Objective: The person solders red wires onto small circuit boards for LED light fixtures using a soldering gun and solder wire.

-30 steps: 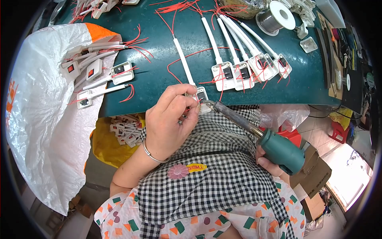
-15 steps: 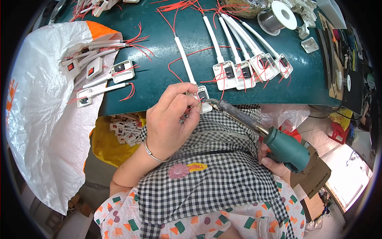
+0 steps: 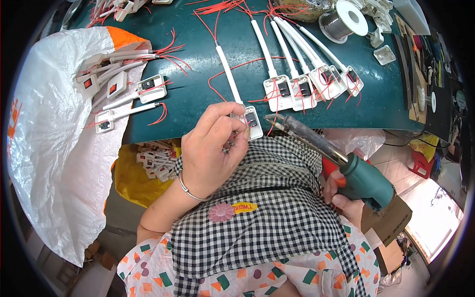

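My left hand point(image 3: 213, 146) is closed in a pinch at the left side of a white plastic switch housing point(image 3: 255, 131) by the table's front edge. A thin red wire runs into its fingertips, which partly cover the housing. Inside sits a black switch point(image 3: 251, 119), and a white tube point(image 3: 228, 74) with red wires at its far end extends away from it. My right hand point(image 3: 336, 194) grips a green soldering gun point(image 3: 367, 179), mostly hidden behind its handle. The gun's bent tip points left, just right of the housing and apart from it.
Several wired switch housings point(image 3: 278, 101) lie in a row to the right. A solder spool point(image 3: 341, 25) stands behind them. On the left, a white plastic sack point(image 3: 54, 128) carries more switch assemblies. A yellow bag point(image 3: 131, 180) of switches is below the green table point(image 3: 198, 99).
The soldering gun has drawn back to the right, its tip leaving the housing. More of my right hand shows. My left hand stays nearly in place.
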Action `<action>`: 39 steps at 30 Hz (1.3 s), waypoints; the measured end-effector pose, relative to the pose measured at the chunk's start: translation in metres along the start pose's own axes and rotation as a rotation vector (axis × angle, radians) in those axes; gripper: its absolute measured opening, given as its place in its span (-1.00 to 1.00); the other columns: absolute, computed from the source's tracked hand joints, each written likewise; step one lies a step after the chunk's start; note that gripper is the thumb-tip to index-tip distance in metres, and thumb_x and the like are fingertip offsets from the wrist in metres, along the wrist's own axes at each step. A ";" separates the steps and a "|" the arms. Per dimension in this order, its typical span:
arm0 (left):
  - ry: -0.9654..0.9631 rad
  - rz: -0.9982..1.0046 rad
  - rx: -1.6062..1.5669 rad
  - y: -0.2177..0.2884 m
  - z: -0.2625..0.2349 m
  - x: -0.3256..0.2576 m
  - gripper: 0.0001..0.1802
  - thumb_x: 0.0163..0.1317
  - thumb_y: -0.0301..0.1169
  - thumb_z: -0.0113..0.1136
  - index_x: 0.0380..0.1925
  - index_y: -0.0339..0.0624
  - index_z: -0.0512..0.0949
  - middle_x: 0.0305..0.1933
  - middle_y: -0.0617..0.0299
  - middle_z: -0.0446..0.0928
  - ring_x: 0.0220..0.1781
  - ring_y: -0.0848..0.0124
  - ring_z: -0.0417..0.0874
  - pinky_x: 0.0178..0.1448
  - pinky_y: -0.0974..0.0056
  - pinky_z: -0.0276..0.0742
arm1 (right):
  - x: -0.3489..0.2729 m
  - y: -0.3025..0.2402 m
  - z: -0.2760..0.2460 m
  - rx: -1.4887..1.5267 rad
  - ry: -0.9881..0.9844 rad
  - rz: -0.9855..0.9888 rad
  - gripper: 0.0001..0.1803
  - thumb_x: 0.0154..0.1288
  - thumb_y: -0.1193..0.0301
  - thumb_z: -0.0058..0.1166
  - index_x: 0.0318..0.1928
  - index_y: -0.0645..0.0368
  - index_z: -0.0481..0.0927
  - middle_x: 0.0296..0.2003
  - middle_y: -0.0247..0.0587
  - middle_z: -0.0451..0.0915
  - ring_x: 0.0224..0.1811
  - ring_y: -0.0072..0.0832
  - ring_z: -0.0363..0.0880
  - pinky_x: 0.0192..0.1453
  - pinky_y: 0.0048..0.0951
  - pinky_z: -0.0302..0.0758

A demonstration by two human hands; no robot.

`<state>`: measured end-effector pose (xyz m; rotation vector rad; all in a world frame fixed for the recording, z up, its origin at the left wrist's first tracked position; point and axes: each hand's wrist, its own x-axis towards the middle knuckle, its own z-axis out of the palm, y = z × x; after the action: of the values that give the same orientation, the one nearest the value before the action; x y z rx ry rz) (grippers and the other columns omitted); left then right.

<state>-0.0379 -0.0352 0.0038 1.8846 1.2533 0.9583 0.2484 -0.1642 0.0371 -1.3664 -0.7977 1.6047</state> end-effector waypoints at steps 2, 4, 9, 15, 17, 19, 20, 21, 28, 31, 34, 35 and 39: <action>0.003 -0.010 0.001 0.000 -0.001 -0.001 -0.89 0.12 -0.64 0.31 -0.41 -0.29 0.54 -0.06 0.19 0.57 -0.46 0.65 0.52 -0.45 0.52 0.47 | 0.008 -0.002 0.000 0.071 -0.110 -0.085 -0.47 0.13 0.44 0.33 0.10 0.31 0.46 -0.36 -0.32 0.49 -0.39 -0.51 0.48 -0.32 -0.46 0.47; 0.001 -0.014 -0.006 0.001 -0.001 -0.001 -0.89 0.11 -0.64 0.31 -0.41 -0.29 0.54 -0.06 0.19 0.57 -0.46 0.65 0.52 -0.45 0.52 0.47 | 0.007 -0.003 0.000 0.071 -0.105 -0.072 -0.46 0.13 0.46 0.32 0.12 0.32 0.45 -0.37 -0.32 0.49 -0.39 -0.51 0.47 -0.32 -0.46 0.47; -0.002 -0.006 0.008 0.002 -0.001 0.001 -0.89 0.11 -0.65 0.31 -0.41 -0.29 0.54 -0.06 0.19 0.57 -0.45 0.65 0.52 -0.44 0.52 0.47 | 0.005 -0.001 -0.002 0.058 -0.095 -0.052 -0.44 0.11 0.47 0.32 0.13 0.33 0.43 -0.40 -0.33 0.48 -0.40 -0.51 0.47 -0.32 -0.47 0.46; -0.014 -0.011 0.006 0.005 -0.003 0.003 -0.89 0.11 -0.65 0.30 -0.43 -0.31 0.54 -0.05 0.16 0.58 -0.44 0.63 0.53 -0.43 0.51 0.49 | 0.008 0.000 -0.005 0.025 -0.086 -0.123 -0.39 0.12 0.44 0.31 0.18 0.36 0.41 -0.43 -0.33 0.47 -0.44 -0.51 0.46 -0.35 -0.49 0.45; -0.032 -0.005 0.036 0.008 -0.006 0.003 -0.82 0.04 -0.63 0.35 -0.41 -0.27 0.51 -0.06 0.15 0.58 -0.42 0.49 0.61 -0.42 0.44 0.57 | 0.014 -0.001 -0.008 0.064 -0.158 -0.161 -0.36 0.11 0.45 0.29 0.21 0.39 0.40 -0.44 -0.31 0.45 -0.47 -0.50 0.46 -0.39 -0.49 0.44; -0.050 0.009 0.060 0.012 -0.010 0.005 -0.74 -0.02 -0.60 0.41 -0.38 -0.23 0.49 -0.07 0.14 0.59 -0.40 0.35 0.69 -0.40 0.36 0.65 | 0.014 0.000 -0.010 0.096 -0.150 -0.184 -0.35 0.10 0.47 0.28 0.22 0.41 0.40 -0.45 -0.29 0.44 -0.48 -0.49 0.46 -0.41 -0.48 0.43; -0.048 0.017 0.093 0.013 -0.013 0.007 -0.66 -0.08 -0.56 0.45 -0.30 -0.22 0.50 -0.04 0.14 0.59 -0.32 0.31 0.69 -0.33 0.33 0.66 | 0.014 0.002 -0.011 0.126 -0.144 -0.201 -0.34 0.08 0.49 0.27 0.22 0.42 0.40 -0.46 -0.28 0.44 -0.49 -0.49 0.46 -0.43 -0.48 0.43; -0.046 0.027 0.125 0.015 -0.014 0.009 -0.56 -0.13 -0.51 0.50 -0.22 -0.20 0.51 0.00 0.15 0.59 -0.24 0.27 0.69 -0.27 0.30 0.66 | 0.016 0.002 -0.013 0.127 -0.143 -0.212 -0.34 0.08 0.49 0.27 0.22 0.42 0.40 -0.46 -0.28 0.44 -0.49 -0.49 0.46 -0.43 -0.48 0.43; -0.323 0.057 0.217 0.025 -0.021 0.022 -0.29 -0.30 -0.51 0.56 0.00 -0.22 0.51 0.03 0.09 0.60 -0.08 0.07 0.62 0.01 0.15 0.57 | 0.018 -0.004 -0.016 0.195 -0.106 -0.328 -0.33 0.03 0.58 0.25 0.21 0.46 0.40 -0.46 -0.19 0.44 -0.55 -0.44 0.44 -0.49 -0.47 0.41; -0.256 0.149 0.150 0.049 -0.037 0.020 -0.35 -0.26 -0.52 0.54 -0.04 -0.24 0.53 0.00 0.08 0.62 -0.17 0.23 0.65 -0.19 0.27 0.57 | 0.019 -0.005 -0.023 0.235 -0.064 -0.408 -0.33 0.02 0.57 0.29 0.20 0.46 0.40 -0.47 -0.17 0.44 -0.57 -0.41 0.45 -0.52 -0.46 0.41; -0.122 0.278 0.052 0.056 -0.038 0.028 -0.38 -0.22 -0.52 0.53 -0.03 -0.24 0.55 -0.02 0.06 0.63 -0.23 0.40 0.63 -0.35 0.42 0.51 | 0.022 -0.011 -0.025 0.261 -0.058 -0.468 -0.31 0.01 0.51 0.35 0.18 0.46 0.39 -0.48 -0.15 0.44 -0.63 -0.40 0.44 -0.56 -0.45 0.43; -0.108 0.295 0.051 0.056 -0.031 0.037 -0.38 -0.21 -0.51 0.54 -0.03 -0.24 0.55 -0.02 0.07 0.63 -0.22 0.36 0.64 -0.31 0.37 0.53 | 0.024 -0.014 -0.023 0.286 -0.039 -0.494 -0.31 0.02 0.50 0.35 0.18 0.46 0.38 -0.49 -0.16 0.43 -0.65 -0.40 0.44 -0.56 -0.45 0.44; -0.053 0.374 0.107 0.037 0.016 0.071 -0.36 -0.19 -0.41 0.55 -0.02 -0.23 0.54 -0.04 0.12 0.62 -0.21 0.22 0.61 -0.10 0.19 0.54 | 0.025 -0.011 -0.028 0.277 -0.090 -0.558 -0.33 0.12 0.44 0.30 0.21 0.38 0.32 -0.45 -0.19 0.40 -0.65 -0.46 0.45 -0.65 -0.49 0.46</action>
<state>0.0114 0.0176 0.0415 2.2650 0.9547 1.0373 0.2776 -0.1388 0.0304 -0.7870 -0.8775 1.2774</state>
